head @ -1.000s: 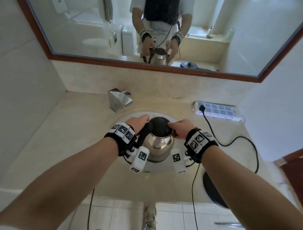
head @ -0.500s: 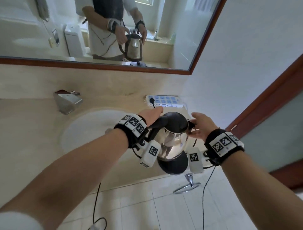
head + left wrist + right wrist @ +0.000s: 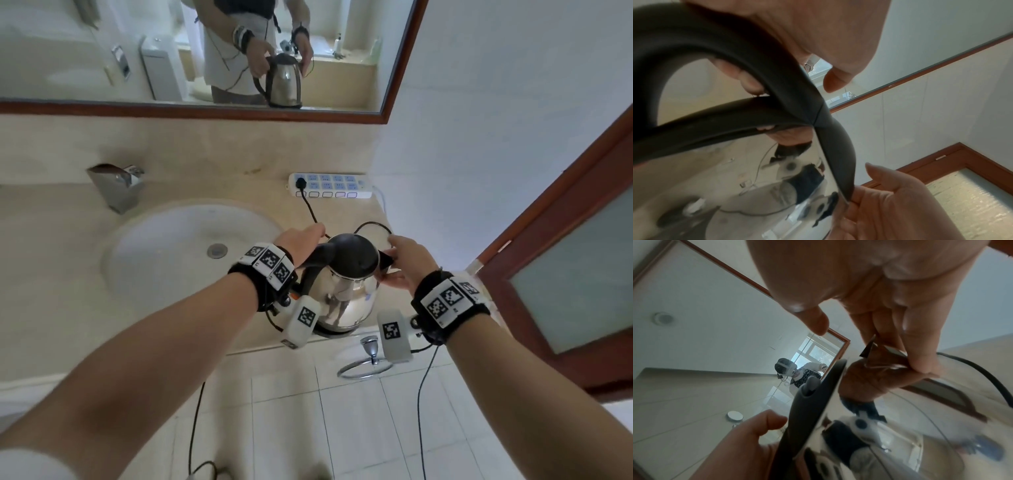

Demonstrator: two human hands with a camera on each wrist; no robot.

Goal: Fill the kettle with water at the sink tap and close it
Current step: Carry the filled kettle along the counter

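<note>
The steel kettle with its black lid down is at the counter's right end, right of the sink. A dark rim shows under its bottom; I cannot tell whether it rests there. My left hand grips the black handle, fingers curled round it. My right hand rests its fingers against the spout, thumb apart from the kettle. The tap stands behind the sink at the left.
A white power strip lies against the back wall, with a black cable running toward the kettle. A chrome ring holder hangs below the counter edge. A wooden door frame is close on the right. The mirror is above.
The kettle has travelled from over the sink to the right end of the counter and lower, both hands staying on it. My view has swung right.
</note>
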